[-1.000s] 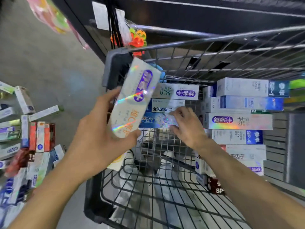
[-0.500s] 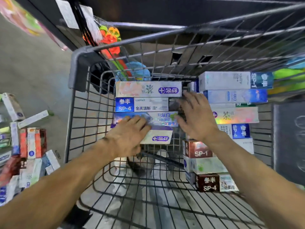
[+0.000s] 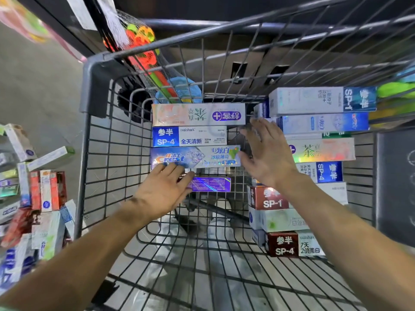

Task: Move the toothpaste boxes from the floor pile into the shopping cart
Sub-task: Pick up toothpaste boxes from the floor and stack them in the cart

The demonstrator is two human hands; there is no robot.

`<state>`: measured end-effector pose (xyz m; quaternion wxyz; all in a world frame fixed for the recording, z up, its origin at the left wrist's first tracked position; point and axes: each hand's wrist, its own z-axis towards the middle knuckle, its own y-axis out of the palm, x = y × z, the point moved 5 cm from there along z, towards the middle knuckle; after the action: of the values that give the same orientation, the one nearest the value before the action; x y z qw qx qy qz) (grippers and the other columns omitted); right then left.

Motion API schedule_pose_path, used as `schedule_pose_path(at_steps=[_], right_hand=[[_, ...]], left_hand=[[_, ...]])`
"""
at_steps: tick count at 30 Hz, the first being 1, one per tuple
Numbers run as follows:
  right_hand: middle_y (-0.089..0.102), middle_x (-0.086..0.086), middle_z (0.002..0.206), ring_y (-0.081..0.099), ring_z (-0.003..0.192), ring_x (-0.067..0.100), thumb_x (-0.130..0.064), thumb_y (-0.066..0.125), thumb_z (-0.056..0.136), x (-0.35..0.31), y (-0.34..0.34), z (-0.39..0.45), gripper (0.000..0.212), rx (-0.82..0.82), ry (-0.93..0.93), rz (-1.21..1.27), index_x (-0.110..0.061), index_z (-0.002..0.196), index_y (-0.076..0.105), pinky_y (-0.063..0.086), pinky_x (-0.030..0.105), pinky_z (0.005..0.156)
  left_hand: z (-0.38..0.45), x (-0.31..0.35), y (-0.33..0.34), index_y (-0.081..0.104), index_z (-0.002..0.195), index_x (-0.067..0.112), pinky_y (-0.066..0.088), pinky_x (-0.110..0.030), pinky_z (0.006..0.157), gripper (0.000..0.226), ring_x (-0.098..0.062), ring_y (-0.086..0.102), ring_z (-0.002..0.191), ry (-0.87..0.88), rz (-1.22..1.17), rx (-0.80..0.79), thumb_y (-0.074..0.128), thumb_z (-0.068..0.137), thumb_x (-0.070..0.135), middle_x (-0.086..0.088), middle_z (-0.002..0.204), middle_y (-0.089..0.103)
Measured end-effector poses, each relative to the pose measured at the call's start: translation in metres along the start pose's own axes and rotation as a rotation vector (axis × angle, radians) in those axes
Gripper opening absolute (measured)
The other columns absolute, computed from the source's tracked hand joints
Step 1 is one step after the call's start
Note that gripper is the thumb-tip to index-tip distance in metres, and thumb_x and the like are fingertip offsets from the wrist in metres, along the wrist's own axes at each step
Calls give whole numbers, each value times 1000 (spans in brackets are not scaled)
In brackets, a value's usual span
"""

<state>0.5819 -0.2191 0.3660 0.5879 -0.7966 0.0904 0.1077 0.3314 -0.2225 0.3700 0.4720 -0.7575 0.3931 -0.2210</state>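
I see both arms reaching into the grey wire shopping cart (image 3: 94, 140). My left hand (image 3: 164, 191) lies flat, fingers straight and released, resting on the purple holographic toothpaste box (image 3: 212, 184) at the bottom of the stack against the cart's far wall. Above it sit the blue Crest box (image 3: 195, 156), the blue-and-white SP-4 box (image 3: 190, 136) and a pale pink box (image 3: 197, 114). My right hand (image 3: 266, 153) is open, fingers spread, beside that stack's right end, gripping nothing. A taller stack of boxes (image 3: 314, 151) fills the cart's right side. The floor pile of boxes (image 3: 33, 198) lies left of the cart.
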Motion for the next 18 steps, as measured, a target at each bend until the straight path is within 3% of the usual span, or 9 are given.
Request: schedule_pose_path(at_steps=[3, 6, 10, 12, 15, 18], right_hand=[[38, 19, 156, 22, 150, 37, -54, 28, 89, -1, 1, -1, 73, -1, 1, -6, -10, 143, 52, 16, 52, 124], [35, 18, 158, 17, 152, 35, -53, 28, 90, -2, 2, -2, 72, -32, 14, -25, -12, 146, 48, 15, 51, 125], [32, 17, 160, 14, 153, 34, -55, 26, 91, -3, 3, -1, 73, -48, 18, -49, -12, 149, 44, 15, 50, 125], [31, 17, 161, 13, 154, 33, -52, 32, 93, -3, 2, -1, 69, -55, 24, -56, -13, 149, 44, 14, 49, 125], [28, 17, 162, 9, 154, 32, -50, 36, 95, -4, 2, -1, 66, -71, 32, -64, -14, 150, 42, 12, 48, 126], [27, 16, 163, 8, 155, 32, -51, 32, 93, -6, 2, -1, 69, -77, 42, -50, -14, 150, 42, 12, 47, 126]], left_hand=[[0, 5, 5, 62, 130, 12, 54, -47, 84, 72, -35, 62, 103, 22, 10, -18, 81, 73, 52, -16, 112, 66], [4, 6, 4, 65, 124, 16, 54, -42, 80, 74, -32, 63, 95, 2, 6, -17, 96, 58, 29, -11, 105, 67], [3, -1, 0, 71, 122, 14, 55, -41, 81, 57, -32, 60, 97, -23, -51, 55, 88, 72, 34, -13, 108, 67], [-1, -4, 2, 73, 118, 14, 53, -43, 83, 52, -34, 55, 101, -54, -51, 38, 88, 69, 26, -15, 114, 64], [-3, -10, 3, 69, 116, 12, 46, -46, 87, 66, -36, 54, 103, -132, -39, 25, 89, 54, 7, -18, 117, 59], [-1, -9, 5, 60, 133, 11, 32, -49, 102, 75, -40, 52, 120, -154, -58, 93, 84, 61, 7, -21, 135, 54]])
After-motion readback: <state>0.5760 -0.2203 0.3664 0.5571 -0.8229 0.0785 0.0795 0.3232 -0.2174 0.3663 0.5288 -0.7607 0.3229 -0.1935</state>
